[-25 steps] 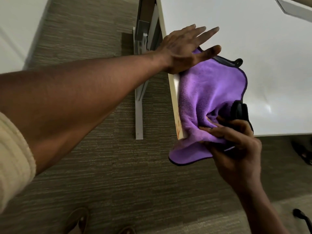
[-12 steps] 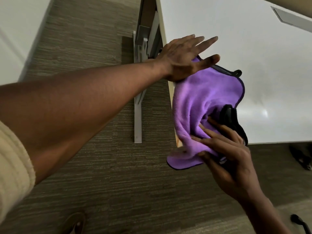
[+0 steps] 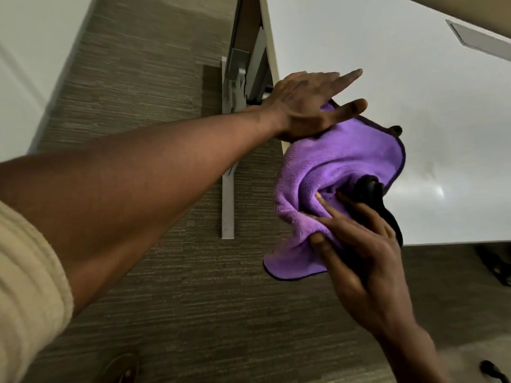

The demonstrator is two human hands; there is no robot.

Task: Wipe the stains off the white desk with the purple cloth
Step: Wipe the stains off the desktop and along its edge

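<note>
Both hands meet the purple cloth draped over the white desk corner: our left hand presses flat, fingers spread, on its far end; our right hand pinches its nearer, hanging end.

Cream ribbed sleeve pushed up left arm, right forearm bare, brown sandal

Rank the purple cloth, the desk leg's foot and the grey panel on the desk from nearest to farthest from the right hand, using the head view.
From the right hand:
1. Purple cloth: gripped in its fingers at the desk's near corner.
2. Desk leg's foot: on the carpet, to the left of the hand.
3. Grey panel: far upper right of the desktop.
</note>
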